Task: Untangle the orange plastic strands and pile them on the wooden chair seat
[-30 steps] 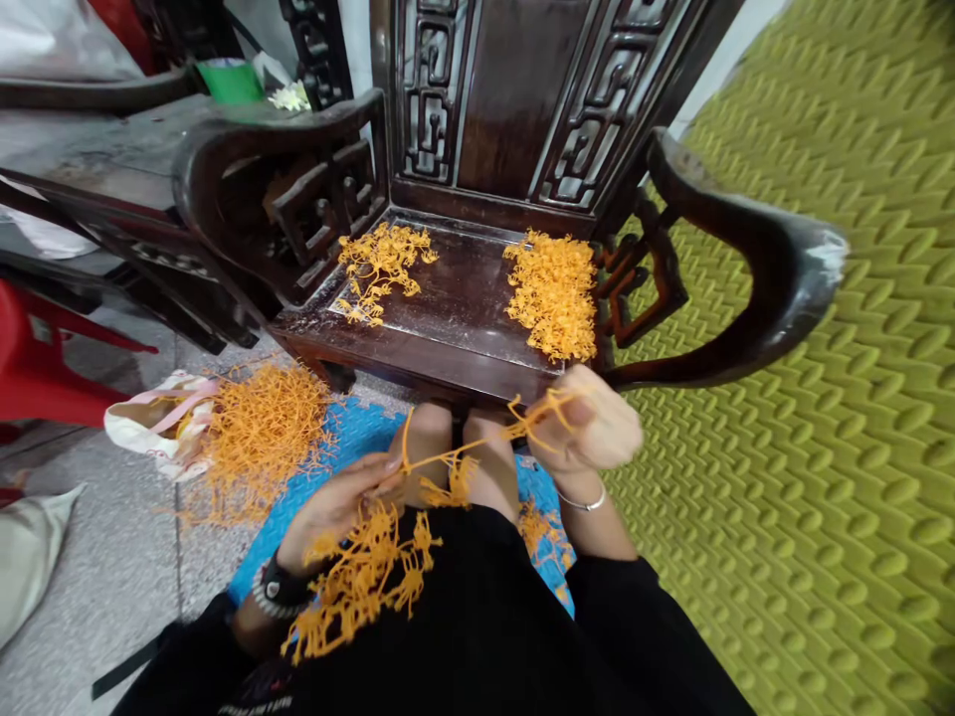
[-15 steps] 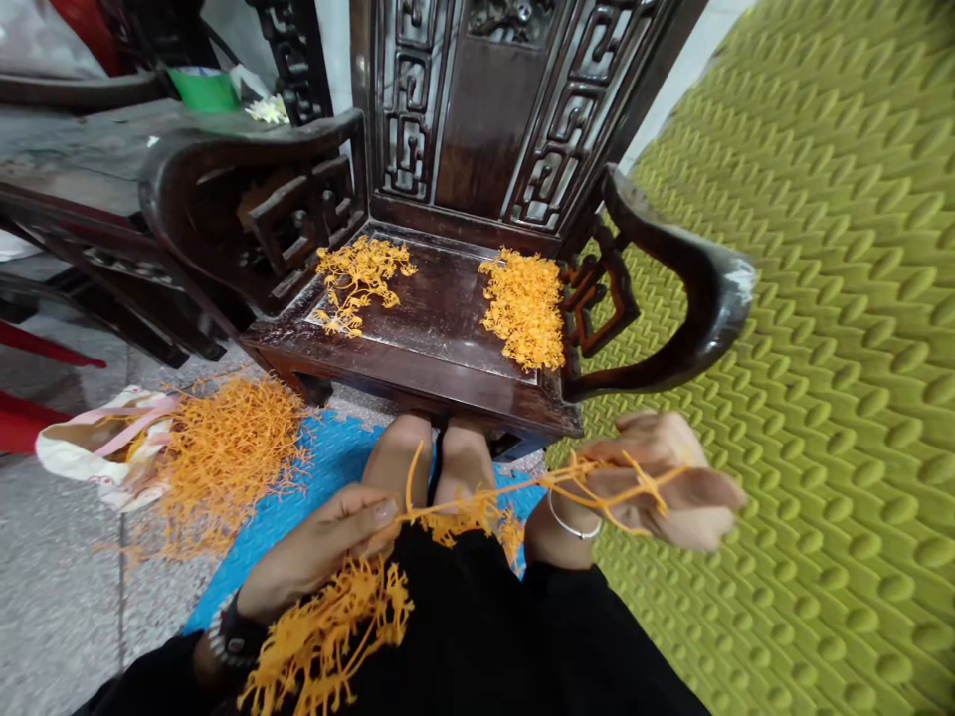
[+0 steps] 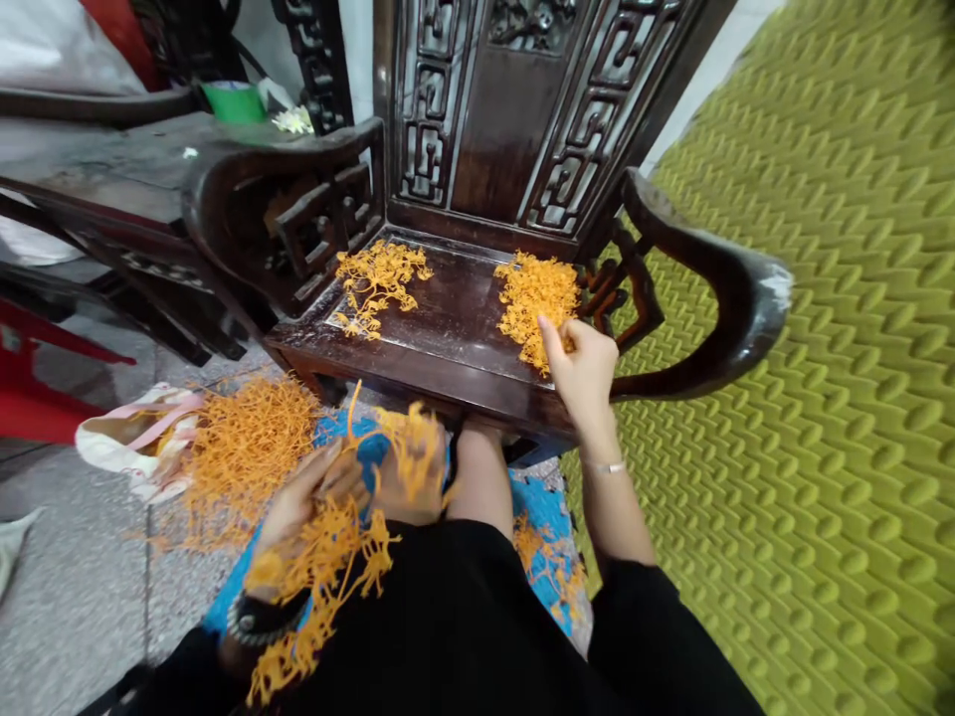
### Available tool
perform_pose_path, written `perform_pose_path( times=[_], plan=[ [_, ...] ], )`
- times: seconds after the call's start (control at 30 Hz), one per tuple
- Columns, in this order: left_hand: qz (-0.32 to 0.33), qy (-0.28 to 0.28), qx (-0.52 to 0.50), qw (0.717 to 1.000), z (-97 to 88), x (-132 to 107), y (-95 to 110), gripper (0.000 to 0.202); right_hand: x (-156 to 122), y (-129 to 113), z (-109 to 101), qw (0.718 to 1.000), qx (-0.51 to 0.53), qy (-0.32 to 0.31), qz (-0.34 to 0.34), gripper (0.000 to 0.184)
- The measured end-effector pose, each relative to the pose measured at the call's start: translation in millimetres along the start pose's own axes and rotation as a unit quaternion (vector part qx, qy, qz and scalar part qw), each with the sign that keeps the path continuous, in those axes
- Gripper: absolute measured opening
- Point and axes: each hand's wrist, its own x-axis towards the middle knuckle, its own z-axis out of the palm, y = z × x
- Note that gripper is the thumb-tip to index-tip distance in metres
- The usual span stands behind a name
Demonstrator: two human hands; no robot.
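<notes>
Having a loose orange heap (image 3: pixel 258 428) at left, then knotted orange strands (image 3: pixel 324 552) draped about the left hand (image 3: pixel 302 492); cannot tell, through blur, pinching from spread fingers. Farther right, with the right hand (image 3: pixel 586 373) curled inward at the dense orange pile (image 3: pixel 537 283) on the chair seat (image 3: pixel 463 298); cannot tell any pinch.

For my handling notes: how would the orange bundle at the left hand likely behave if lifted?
The orange bundle is probably floppy, since it droops past the left hand. It looks light, being thin strands with open gaps. Its tangled loops may snag when pulled.
</notes>
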Motion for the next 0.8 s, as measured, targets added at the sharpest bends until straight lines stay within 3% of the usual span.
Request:
perform_pose_path(
  times=[0.1, 0.23, 0.37, 0.43, 0.47, 0.5, 0.53, 0.6, 0.63, 0.7, 0.8],
  plan=[
    [0.002, -0.038, -0.074, 0.997, 16.6, 5, -5, 0.037, 38, 30, 39, 0.982, -0.152, -0.088, 0.067, 0.034],
    [-0.015, -0.105, -0.157, 0.982, 17.1, 12, -10, 0.034, 56, 63, 65, 0.965, -0.179, -0.157, 0.112, 0.023],
    [-0.04, -0.165, -0.183, 0.968, 2.9, 27, -21, 0.037, 36, 48, 68, 0.979, -0.132, -0.127, 0.089, 0.026],
    [-0.054, -0.181, -0.183, 0.965, -1.9, 34, -27, 0.037, 18, 23, 63, 0.988, 0.04, -0.147, 0.039, 0.028],
    [-0.06, -0.193, -0.18, 0.963, -2.8, 37, -29, 0.038, 7, 7, 60, 0.968, 0.17, -0.187, 0.005, 0.029],
    [-0.067, -0.209, -0.175, 0.96, -2.6, 40, -31, 0.038, -3, -10, 57, 0.919, 0.305, -0.246, -0.032, 0.033],
    [-0.074, -0.227, -0.166, 0.957, -1.5, 41, -32, 0.039, -14, -27, 53, 0.852, 0.415, -0.314, -0.063, 0.039],
    [-0.085, -0.263, -0.139, 0.951, 2.8, 40, -33, 0.041, -35, -56, 49, 0.732, 0.523, -0.427, -0.095, 0.059],
    [-0.086, -0.273, -0.119, 0.951, 5.1, 38, -31, 0.042, -43, -67, 47, 0.7, 0.537, -0.461, -0.094, 0.064],
    [-0.072, -0.26, -0.058, 0.961, 8.0, 33, -26, 0.043, -55, -79, 45, 0.696, 0.517, -0.492, -0.077, 0.052],
    [0.015, -0.17, 0.136, 0.976, 3.3, 28, -13, 0.043, -58, -77, 38, 0.737, 0.456, -0.496, -0.053, 0.027]
  ],
)
